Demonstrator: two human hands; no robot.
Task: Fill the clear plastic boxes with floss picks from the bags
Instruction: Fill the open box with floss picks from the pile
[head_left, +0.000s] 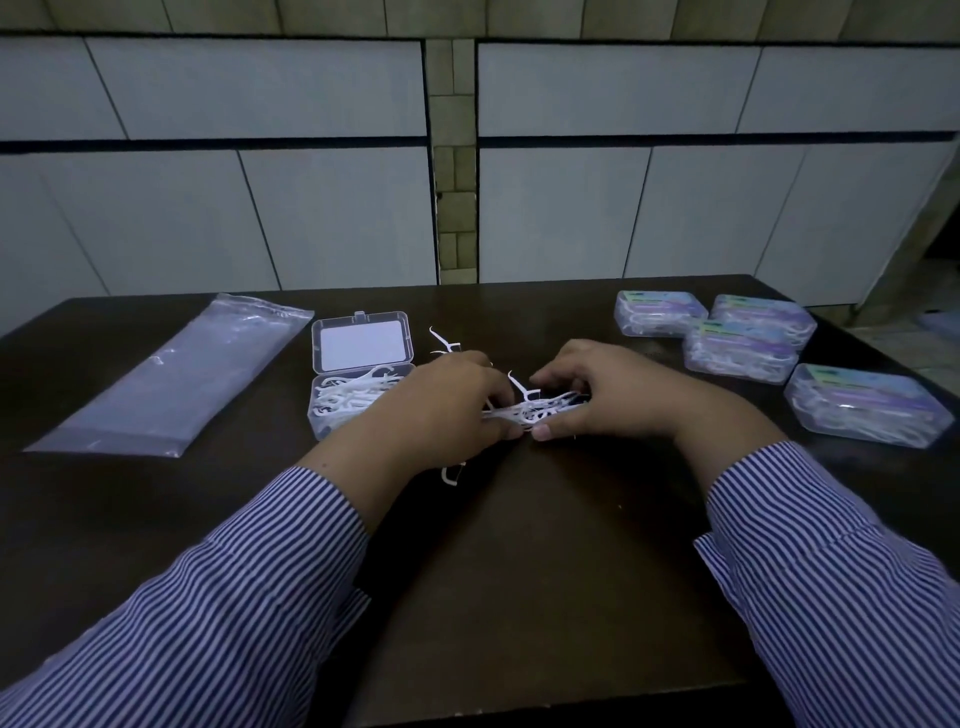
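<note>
A bundle of white floss picks (535, 410) is held between both hands at the table's middle. My left hand (441, 410) grips its left end and my right hand (602, 395) grips its right end with curled fingers. Just left of my left hand stands an open clear plastic box (363, 364), its lid up and its base partly filled with picks. A loose pick (445, 340) lies behind my left hand and another (451, 475) lies under my left wrist. A flat clear plastic bag (171, 379) lies at the left.
Several closed clear boxes (743, 345) with coloured labels, filled with picks, sit at the right back of the dark table (519, 571). One of them (865, 405) lies near the right edge. A tiled wall rises right behind the table.
</note>
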